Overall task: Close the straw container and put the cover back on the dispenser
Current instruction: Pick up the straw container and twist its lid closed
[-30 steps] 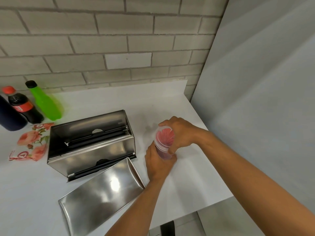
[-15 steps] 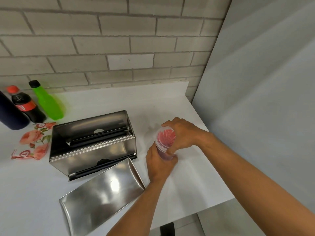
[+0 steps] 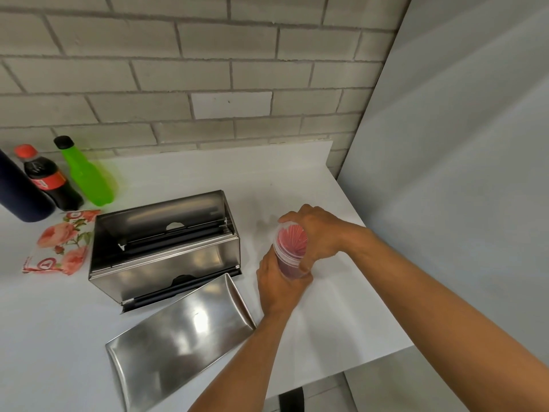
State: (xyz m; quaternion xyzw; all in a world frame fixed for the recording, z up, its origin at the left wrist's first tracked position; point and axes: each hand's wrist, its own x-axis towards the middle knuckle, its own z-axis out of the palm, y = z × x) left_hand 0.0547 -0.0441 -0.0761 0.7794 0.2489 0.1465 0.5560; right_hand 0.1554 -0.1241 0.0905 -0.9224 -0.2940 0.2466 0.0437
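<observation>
A clear straw container (image 3: 290, 249) full of red straws stands on the white counter, right of the dispenser. My left hand (image 3: 277, 285) grips its lower body from the near side. My right hand (image 3: 319, 233) is wrapped over its clear lid and top rim from the right. The steel dispenser (image 3: 166, 248) sits open-topped at centre left, its dark inner slot showing. Its shiny steel cover (image 3: 181, 337) lies loose on the counter in front of it, one corner close to my left wrist.
At the far left stand a cola bottle (image 3: 49, 179), a green bottle (image 3: 89, 173) and a dark blue bottle (image 3: 20, 191), with a floral napkin pack (image 3: 59, 242) before them. A brick wall runs behind, a grey panel stands on the right, and the counter edge (image 3: 371, 362) is near my right forearm.
Both hands stay on the straw container; the right hand shifts only slightly on the lid. The view has drifted a little.
</observation>
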